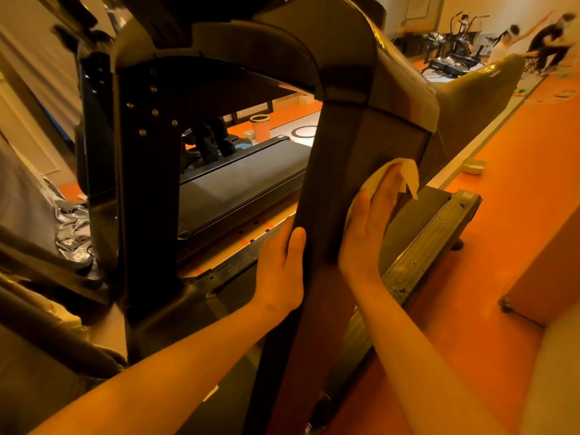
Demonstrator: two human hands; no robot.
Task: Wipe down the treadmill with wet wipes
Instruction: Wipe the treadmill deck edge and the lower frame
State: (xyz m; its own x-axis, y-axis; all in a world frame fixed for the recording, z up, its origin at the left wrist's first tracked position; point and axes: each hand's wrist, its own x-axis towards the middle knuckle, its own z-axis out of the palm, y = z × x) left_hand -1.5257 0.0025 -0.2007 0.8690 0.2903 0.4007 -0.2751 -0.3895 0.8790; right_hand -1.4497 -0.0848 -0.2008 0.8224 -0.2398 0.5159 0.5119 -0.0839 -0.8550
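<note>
right hand [367, 227] is pressing the wet wipe [405, 174] flat-fingered against the outer face of the treadmill upright [332, 183], left hand [279, 271] is gripping its inner edge as a brace; wipe looks thin and limp, probably bunching unless pinned under the palm, upright looks rigid.

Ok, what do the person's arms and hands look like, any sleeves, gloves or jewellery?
Both are bare. The left hand and right hand wear no gloves, and no rings show on the fingers in view. The left forearm and right forearm show no sleeve, watch or bracelet up to the picture's edge.
</note>
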